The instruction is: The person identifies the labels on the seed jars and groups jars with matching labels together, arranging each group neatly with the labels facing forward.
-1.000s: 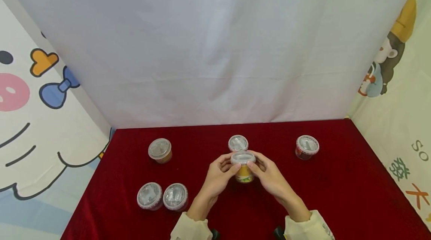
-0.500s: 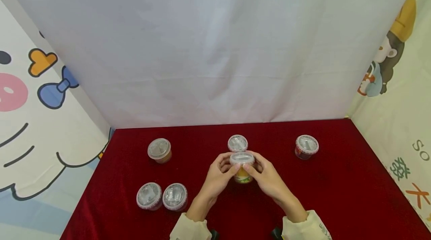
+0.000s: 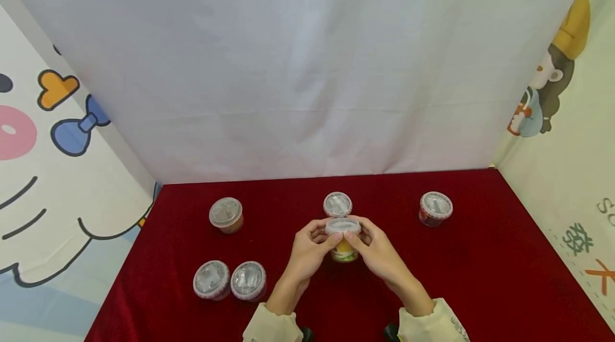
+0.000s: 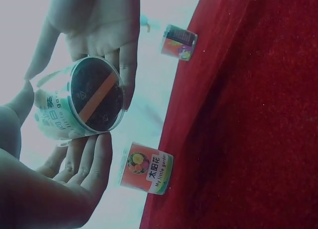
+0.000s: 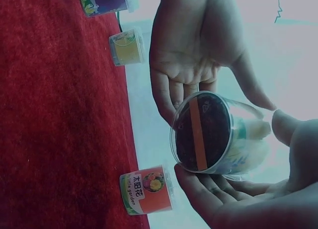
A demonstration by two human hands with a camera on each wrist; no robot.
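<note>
Both hands hold one clear plastic planting cup [image 3: 344,248] at the middle of the table, its pale lid upward in the head view. My left hand [image 3: 307,254] grips its left side and my right hand [image 3: 381,254] its right, thumbs close together on the near side and fingers around the back. The wrist views show the cup's underside, with dark contents [image 4: 94,97] and an orange strip [image 5: 198,134] across it. Its side bears a "little garden" print. Just behind it stands a red-labelled cup [image 5: 149,190], partly hidden in the head view.
More lidded cups stand on the red cloth [image 3: 480,278]: a yellowish one [image 3: 227,215] at the back left, a dark red one [image 3: 435,208] at the back right. Two more, one cup [image 3: 212,279] and another cup [image 3: 248,280], sit side by side at the front left. A white curtain [image 3: 307,91] closes the back.
The right thumb has moved in toward the left thumb on the cup's near side. The held cup has shifted slightly left and its label has turned a little. The other cups stay put.
</note>
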